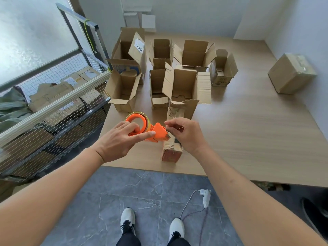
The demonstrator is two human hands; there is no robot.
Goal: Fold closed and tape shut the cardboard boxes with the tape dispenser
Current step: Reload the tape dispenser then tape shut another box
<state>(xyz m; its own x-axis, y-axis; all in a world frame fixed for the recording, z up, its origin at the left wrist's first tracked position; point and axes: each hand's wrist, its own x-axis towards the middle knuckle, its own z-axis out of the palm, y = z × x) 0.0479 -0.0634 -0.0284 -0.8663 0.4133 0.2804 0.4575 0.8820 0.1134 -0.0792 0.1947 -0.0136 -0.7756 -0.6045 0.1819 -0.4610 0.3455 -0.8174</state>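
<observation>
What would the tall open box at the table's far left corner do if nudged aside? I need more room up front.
The tall open box looks empty, so it is probably light and would slide on the table. Being tall with flaps raised, it may tip if pushed high. Its flaps would likely flex, so push low.

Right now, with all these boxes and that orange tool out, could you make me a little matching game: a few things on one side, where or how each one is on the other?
Things:
1. tape dispenser
2. small closed box
3. sealed box
4. white plug

Places or states:
A. lying on the grey floor tiles
B. alone at the table's far right, by the wall
C. held in the left hand
D. at the table's near edge, under the right hand

Pairs: 1-C, 2-D, 3-B, 4-A
</observation>
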